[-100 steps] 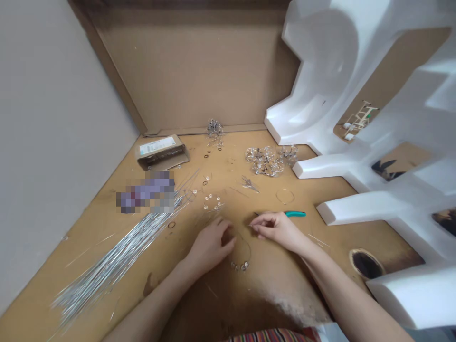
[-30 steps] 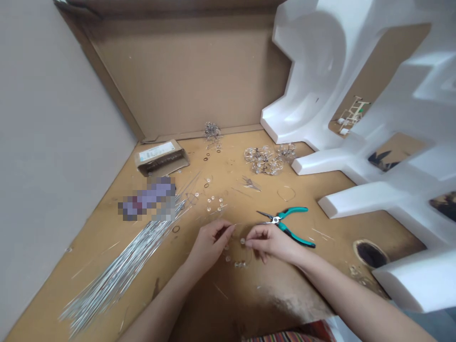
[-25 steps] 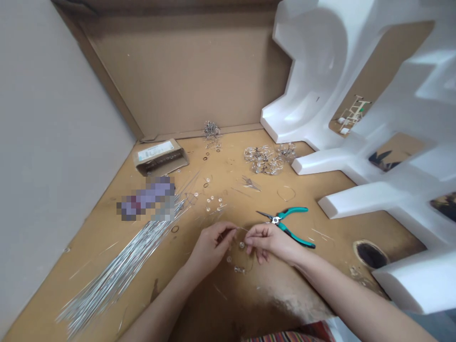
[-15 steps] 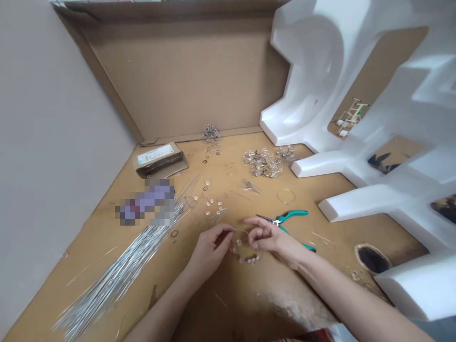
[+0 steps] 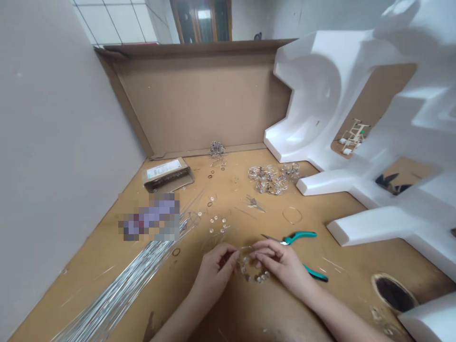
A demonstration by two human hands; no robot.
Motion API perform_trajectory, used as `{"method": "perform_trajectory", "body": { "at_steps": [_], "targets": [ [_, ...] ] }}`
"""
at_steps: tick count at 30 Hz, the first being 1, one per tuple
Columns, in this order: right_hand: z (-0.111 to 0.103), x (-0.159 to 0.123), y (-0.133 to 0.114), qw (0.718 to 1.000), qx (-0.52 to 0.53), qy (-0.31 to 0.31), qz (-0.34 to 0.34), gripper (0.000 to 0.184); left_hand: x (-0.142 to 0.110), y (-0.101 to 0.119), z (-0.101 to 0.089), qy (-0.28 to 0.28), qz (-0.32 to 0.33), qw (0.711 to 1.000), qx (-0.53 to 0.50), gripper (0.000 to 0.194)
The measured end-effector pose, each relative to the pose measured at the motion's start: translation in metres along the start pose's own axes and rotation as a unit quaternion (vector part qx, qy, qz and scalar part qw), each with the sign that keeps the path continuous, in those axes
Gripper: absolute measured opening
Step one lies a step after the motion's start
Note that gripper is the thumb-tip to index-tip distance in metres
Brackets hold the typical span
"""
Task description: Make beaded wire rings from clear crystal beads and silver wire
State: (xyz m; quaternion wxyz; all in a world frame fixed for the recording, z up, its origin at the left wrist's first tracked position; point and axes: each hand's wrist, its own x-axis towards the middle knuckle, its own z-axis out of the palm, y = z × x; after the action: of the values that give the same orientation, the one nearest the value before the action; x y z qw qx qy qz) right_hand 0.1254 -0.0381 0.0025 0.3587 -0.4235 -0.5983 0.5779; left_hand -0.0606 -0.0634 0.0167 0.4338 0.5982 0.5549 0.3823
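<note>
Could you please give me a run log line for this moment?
left hand: holding beaded wire ring | right hand: holding same ring | nearby: pliers, loose beads

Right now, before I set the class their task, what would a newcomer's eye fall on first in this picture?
A large white moulded foam packing piece fills the right side. At lower left, a long sheaf of thin silver wires fans across the board. At lower centre, the left hand and right hand hold a curved wire strung with clear beads, with teal-handled pliers just past the right hand.
</note>
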Motion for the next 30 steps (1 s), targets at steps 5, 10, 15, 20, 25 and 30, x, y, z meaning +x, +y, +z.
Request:
{"method": "perform_trajectory", "body": {
  "at_steps": [5,10,15,20,25,30],
  "targets": [
    [-0.003,-0.003,-0.001,0.980,-0.194,0.024,-0.048,0.017,-0.001,0.006,0.001,-0.028,-0.052,0.990,-0.129,0.025],
    [0.000,-0.005,-0.003,0.981,-0.187,-0.004,-0.045,0.016,0.000,0.006,0.004,-0.066,-0.048,0.975,-0.205,0.026],
    [0.005,-0.005,0.001,0.998,-0.057,-0.009,0.010,0.020,-0.001,0.006,0.007,-0.015,-0.024,0.994,-0.105,0.023],
    [0.006,-0.007,-0.003,0.997,-0.080,0.002,-0.017,0.030,-0.003,0.006,0.007,0.012,0.010,0.999,-0.046,0.020],
    [0.005,-0.008,-0.009,0.989,-0.132,0.008,-0.060,0.025,-0.003,0.002,0.009,0.014,0.038,0.999,-0.004,0.019],
    [0.003,-0.007,-0.009,0.984,-0.164,0.010,-0.073,0.016,-0.003,0.003,0.008,-0.001,0.044,0.999,-0.007,0.020]
  ]
}}
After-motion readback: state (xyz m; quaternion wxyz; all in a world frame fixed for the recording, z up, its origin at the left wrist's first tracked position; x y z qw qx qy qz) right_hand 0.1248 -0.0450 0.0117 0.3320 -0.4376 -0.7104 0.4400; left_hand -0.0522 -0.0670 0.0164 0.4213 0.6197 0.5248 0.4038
